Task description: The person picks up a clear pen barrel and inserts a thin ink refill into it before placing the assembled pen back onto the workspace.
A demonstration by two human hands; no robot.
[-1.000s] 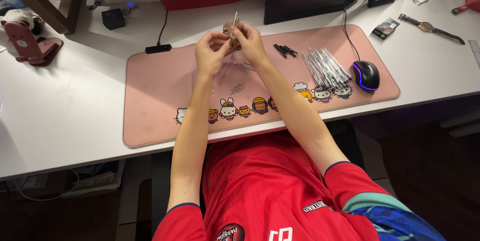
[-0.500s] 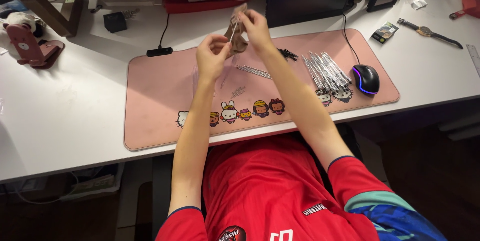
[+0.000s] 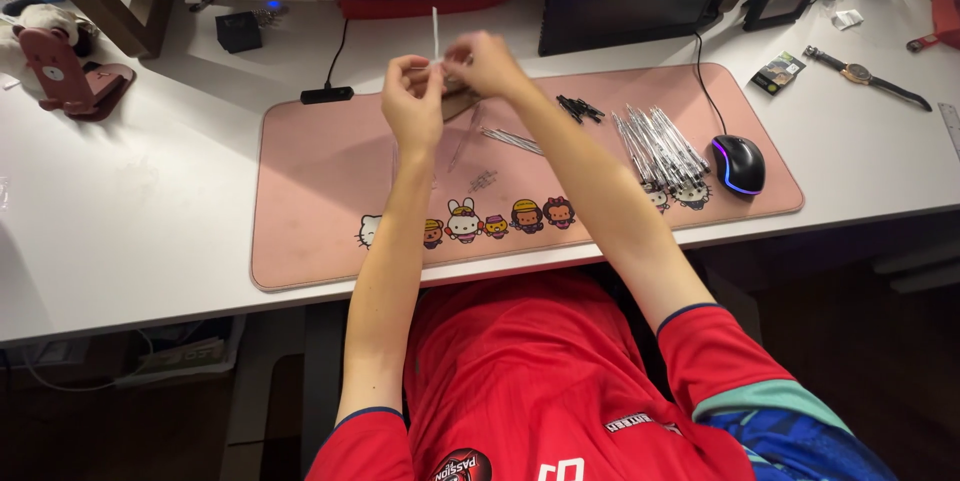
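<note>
Pinching thin stick (image 3: 435, 29), hands (image 3: 412, 101) blurred.

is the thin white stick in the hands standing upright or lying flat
Upright. The thin white stick points straight up from between the left hand and right hand, raised above the pink desk mat.

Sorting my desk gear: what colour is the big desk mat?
Pink desk mat, with small cartoon characters along its front edge; head view.
</note>
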